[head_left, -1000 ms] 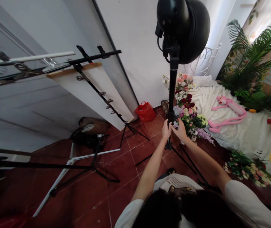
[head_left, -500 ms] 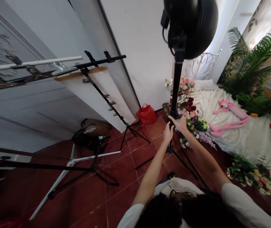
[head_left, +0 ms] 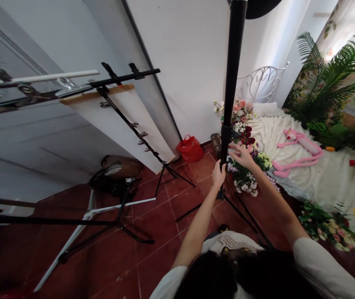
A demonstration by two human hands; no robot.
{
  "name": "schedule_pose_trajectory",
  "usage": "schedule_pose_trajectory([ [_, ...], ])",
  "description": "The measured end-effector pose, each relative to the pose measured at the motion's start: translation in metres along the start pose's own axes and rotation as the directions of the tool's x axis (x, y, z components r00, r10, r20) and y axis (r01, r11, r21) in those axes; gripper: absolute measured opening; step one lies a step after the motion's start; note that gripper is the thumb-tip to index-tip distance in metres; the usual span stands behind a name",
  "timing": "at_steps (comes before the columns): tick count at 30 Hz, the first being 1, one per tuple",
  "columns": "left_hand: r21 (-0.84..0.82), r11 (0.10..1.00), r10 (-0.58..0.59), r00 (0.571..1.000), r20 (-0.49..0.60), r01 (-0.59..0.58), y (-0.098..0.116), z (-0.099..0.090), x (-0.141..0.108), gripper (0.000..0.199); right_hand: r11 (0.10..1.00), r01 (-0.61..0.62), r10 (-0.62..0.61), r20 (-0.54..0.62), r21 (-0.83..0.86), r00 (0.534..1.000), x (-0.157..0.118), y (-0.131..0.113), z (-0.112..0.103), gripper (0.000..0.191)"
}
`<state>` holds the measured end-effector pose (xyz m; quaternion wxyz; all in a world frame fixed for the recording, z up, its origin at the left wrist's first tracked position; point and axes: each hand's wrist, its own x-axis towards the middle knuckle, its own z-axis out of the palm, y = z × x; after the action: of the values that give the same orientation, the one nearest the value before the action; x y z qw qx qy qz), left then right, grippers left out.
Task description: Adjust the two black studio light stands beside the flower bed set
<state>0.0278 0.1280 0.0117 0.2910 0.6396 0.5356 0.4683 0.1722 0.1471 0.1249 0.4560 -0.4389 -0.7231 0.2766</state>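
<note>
A black light stand (head_left: 233,66) rises in front of me, its tripod legs spread on the red tiles. My left hand (head_left: 219,175) is wrapped round the pole at about mid-height. Just to the right of the pole and slightly higher is my right hand (head_left: 241,156), its fingers apart and holding nothing. Only the lower edge of the black lamp head (head_left: 263,7) shows at the top of the view.
To the right, flowers (head_left: 246,182) stand beside a bed with a white blanket (head_left: 264,133) and a pink plush toy (head_left: 304,147). A red bag (head_left: 190,148) lies by the wall. On the left are backdrop stands with clips and a white tripod leg (head_left: 62,253).
The lamp head has risen mostly out of view and more of the pole shows. My right hand has let go of the pole and opened, while my left hand has stayed on it.
</note>
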Motion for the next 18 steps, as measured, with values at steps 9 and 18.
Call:
schedule_pose_trajectory([
  [9,-0.004,1.0,0.023,1.0,-0.001,-0.023,0.001,-0.002,0.001,0.048,0.93,-0.033,0.075,0.102,-0.366,0.992,-0.051,0.078,0.013,0.041],
  [18,-0.008,1.0,-0.004,1.0,0.013,0.004,0.0,-0.002,0.001,0.049,0.856,-0.444,0.459,-0.005,-0.263,0.888,-0.022,0.091,0.036,0.046],
])
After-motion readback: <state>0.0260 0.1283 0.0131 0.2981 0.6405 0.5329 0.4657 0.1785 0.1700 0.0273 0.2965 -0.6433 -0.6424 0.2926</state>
